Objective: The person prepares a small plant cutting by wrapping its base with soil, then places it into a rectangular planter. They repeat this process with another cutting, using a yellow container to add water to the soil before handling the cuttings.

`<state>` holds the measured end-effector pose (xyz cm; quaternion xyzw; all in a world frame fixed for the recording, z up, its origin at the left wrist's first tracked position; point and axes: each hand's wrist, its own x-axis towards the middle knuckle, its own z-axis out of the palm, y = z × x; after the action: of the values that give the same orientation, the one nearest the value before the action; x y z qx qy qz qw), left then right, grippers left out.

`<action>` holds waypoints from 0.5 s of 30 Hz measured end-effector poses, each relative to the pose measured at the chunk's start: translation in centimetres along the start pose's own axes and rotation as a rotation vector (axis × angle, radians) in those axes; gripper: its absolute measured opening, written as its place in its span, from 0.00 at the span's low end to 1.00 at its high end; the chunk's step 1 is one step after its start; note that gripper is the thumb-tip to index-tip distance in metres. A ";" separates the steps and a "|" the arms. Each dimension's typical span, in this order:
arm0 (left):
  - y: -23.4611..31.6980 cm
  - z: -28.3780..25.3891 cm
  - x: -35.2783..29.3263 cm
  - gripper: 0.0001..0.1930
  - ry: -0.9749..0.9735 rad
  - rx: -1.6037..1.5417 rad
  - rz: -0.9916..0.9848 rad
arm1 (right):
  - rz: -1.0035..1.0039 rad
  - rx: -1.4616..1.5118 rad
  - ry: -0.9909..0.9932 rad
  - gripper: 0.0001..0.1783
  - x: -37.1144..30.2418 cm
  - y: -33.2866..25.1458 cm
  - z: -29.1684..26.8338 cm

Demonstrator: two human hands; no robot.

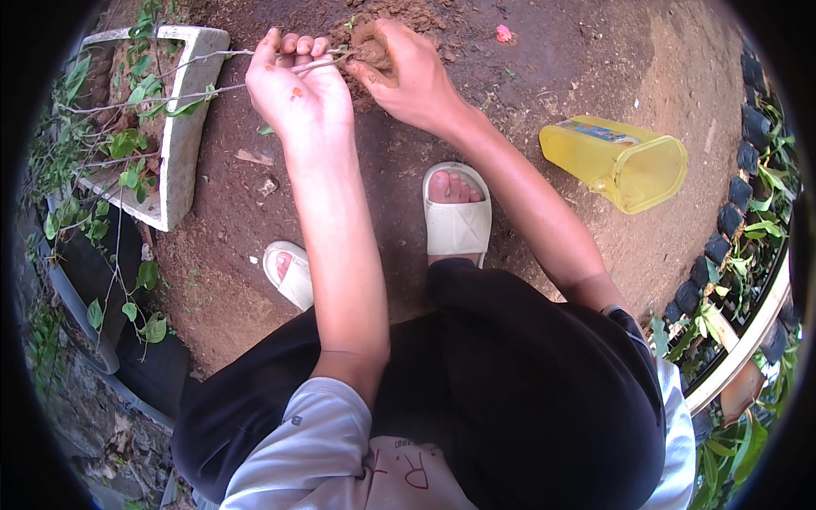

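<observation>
Two thin plant stems [225, 88] stretch from the leafy plant at left across to my hands. My left hand [302, 89] is palm up with its fingers curled in, closed round the stems; a small muddy smear marks the palm. Beside it on the right, my right hand [416, 81] has mud-coated fingers wrapped round a clump of wet brown mud [371, 54] at the stems' ends. Part of the clump is hidden by the fingers. Behind and below it, more loose mud [416, 21] is heaped on the ground.
A white rectangular planter [185, 119] with leafy branches [127, 144] stands at left. On the ground to the right lies a yellow translucent plastic container [586, 161]. My feet in white sandals [459, 221] are below my hands. Black edging blocks [731, 221] border plants at far right.
</observation>
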<state>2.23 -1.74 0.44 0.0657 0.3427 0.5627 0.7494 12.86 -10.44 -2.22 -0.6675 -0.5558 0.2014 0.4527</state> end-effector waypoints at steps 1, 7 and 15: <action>0.0 0.0 0.0 0.03 -0.007 -0.004 0.002 | 0.005 -0.023 -0.011 0.19 0.0 -0.1 -0.1; -0.1 0.2 -0.3 0.04 0.039 0.030 0.020 | 0.067 -0.037 -0.124 0.17 -0.4 0.6 0.0; -0.2 0.4 -0.5 0.04 0.033 -0.003 0.011 | 0.320 0.416 -0.046 0.17 -0.2 0.1 -0.5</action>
<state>2.59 -2.13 0.84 0.0572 0.3540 0.5681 0.7408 13.28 -10.85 -2.09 -0.6346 -0.4002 0.3955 0.5298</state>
